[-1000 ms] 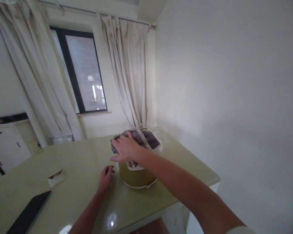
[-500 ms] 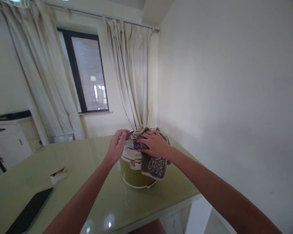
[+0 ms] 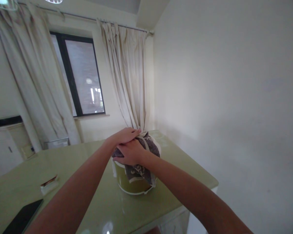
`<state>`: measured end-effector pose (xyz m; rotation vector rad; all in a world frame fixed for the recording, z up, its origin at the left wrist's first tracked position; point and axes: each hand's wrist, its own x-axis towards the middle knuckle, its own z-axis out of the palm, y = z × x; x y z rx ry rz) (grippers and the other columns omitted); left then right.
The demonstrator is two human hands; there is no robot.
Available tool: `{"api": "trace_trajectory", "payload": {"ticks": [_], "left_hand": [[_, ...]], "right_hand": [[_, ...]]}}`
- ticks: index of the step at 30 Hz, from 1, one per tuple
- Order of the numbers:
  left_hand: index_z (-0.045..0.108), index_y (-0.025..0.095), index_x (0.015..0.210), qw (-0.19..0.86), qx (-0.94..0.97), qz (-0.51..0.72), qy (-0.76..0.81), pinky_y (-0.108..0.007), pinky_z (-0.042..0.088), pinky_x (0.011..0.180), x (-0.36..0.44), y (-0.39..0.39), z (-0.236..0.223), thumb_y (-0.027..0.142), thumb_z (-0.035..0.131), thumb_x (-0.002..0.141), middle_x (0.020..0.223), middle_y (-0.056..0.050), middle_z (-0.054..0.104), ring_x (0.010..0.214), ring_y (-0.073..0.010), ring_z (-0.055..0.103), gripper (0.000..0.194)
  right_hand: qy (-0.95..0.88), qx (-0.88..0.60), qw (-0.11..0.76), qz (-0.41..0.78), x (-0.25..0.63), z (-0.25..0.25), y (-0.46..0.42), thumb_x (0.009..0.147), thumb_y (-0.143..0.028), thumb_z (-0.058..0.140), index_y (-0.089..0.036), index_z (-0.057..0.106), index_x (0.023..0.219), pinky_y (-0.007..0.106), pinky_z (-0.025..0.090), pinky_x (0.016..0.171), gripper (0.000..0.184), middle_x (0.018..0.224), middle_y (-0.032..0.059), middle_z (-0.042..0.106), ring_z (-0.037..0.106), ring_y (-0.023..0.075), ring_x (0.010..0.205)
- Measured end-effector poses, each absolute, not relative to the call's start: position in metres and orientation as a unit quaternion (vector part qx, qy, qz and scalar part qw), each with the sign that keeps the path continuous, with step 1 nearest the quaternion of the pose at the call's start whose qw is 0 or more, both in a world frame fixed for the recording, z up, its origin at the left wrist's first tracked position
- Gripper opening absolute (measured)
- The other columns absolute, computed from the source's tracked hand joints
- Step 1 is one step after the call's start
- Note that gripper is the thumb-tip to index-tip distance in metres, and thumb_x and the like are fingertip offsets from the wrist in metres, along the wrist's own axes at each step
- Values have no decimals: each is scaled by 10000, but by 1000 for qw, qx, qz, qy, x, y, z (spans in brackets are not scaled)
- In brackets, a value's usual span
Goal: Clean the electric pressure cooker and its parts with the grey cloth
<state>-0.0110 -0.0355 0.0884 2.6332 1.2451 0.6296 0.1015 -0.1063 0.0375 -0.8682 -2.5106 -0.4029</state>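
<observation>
A green and white rice cooker (image 3: 133,183) stands on the pale green table (image 3: 92,195) near its right end. A grey patterned cloth (image 3: 146,152) lies over the cooker's lid and hangs down its front. My right hand (image 3: 130,152) presses flat on the cloth at the lid's near side, fingers pointing left. My left hand (image 3: 124,136) lies on top of the cloth just behind the right hand, fingers stretched out toward the right.
A dark tablet (image 3: 21,218) lies at the table's near left corner, and a small wrapped packet (image 3: 48,185) sits beyond it. A window (image 3: 80,81) with cream curtains (image 3: 129,81) is behind the table. A white cabinet (image 3: 5,146) stands at the left. A white wall fills the right.
My left hand rose from the table to the cooker's lid. My right hand slid across the cloth from right back to the left, and the cloth now hangs down the front.
</observation>
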Motion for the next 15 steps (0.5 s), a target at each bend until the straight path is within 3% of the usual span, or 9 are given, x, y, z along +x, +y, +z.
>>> {"api": "trace_trajectory", "payload": {"ticks": [3,10,13,15], "left_hand": [[810,248,912,112,880,212,409,-353,527,908,-13,-39,84,755,313,974,1002,-97,830,964,-286,750,713],[799,237,953,92,870,248,416,-355,538,915,-14,-37,74,738,320,982,1059,-98,825,1012,-293,743,694],[803,248,1015,70,862,267,425,-371,543,955,-16,-39,63,678,325,1015,1100,-88,823,1054,-293,742,643],[793,260,1136,46,862,301,405,-395,526,1043,-16,-42,52,635,371,1025,1222,-77,799,1159,-290,721,575]], "right_hand": [[-901,-322,246,-156,145,31,-115,950,-626,655,-201,696,1319,486,420,1113,564,1335,150,689,600,331,1248],[-825,-483,270,-116,207,44,-95,991,-594,619,-229,767,1151,465,443,1072,425,1295,129,652,580,293,1224],[-814,-509,278,20,208,53,-61,972,-549,648,-221,805,1028,378,515,975,368,1122,89,756,680,249,1048],[-779,-516,340,107,208,52,-37,930,-537,689,-184,821,915,328,549,862,377,904,57,787,713,217,855]]}}
